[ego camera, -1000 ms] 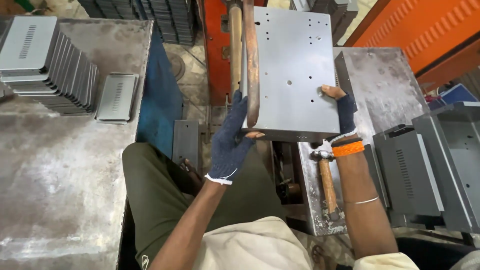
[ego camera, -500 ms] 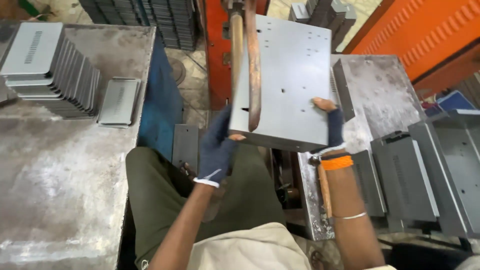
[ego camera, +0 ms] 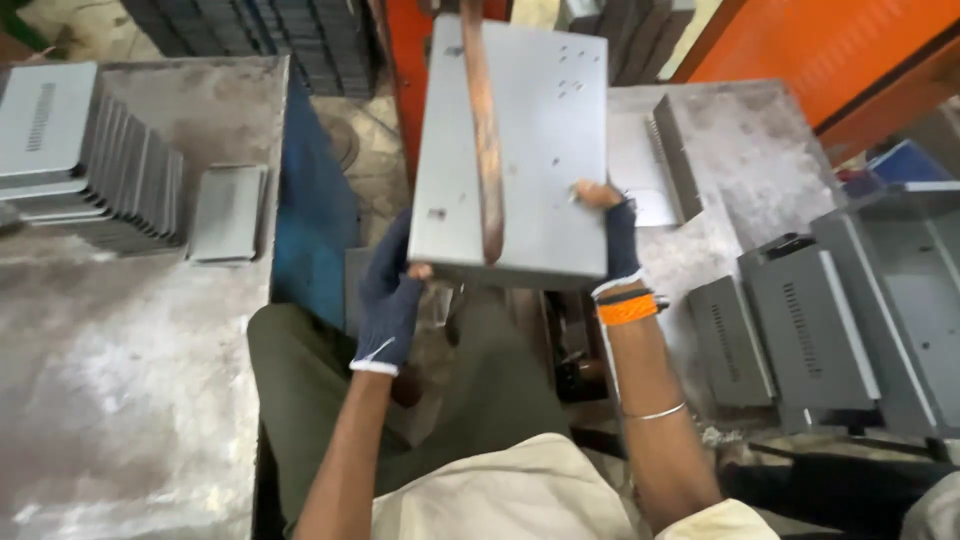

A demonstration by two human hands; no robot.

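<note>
Workshop bench | grey metal panel (ego camera: 530, 150) long axis points away | left hand (ego camera: 388, 295), right hand (ego camera: 612, 235) pinching near corners

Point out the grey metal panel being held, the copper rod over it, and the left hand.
grey metal panel (ego camera: 545, 150): head view, on its bare flat face, right of the rod.
copper rod (ego camera: 483, 130): head view, on the middle of its shaft.
left hand (ego camera: 388, 295): head view, on the back of the dark glove.
</note>
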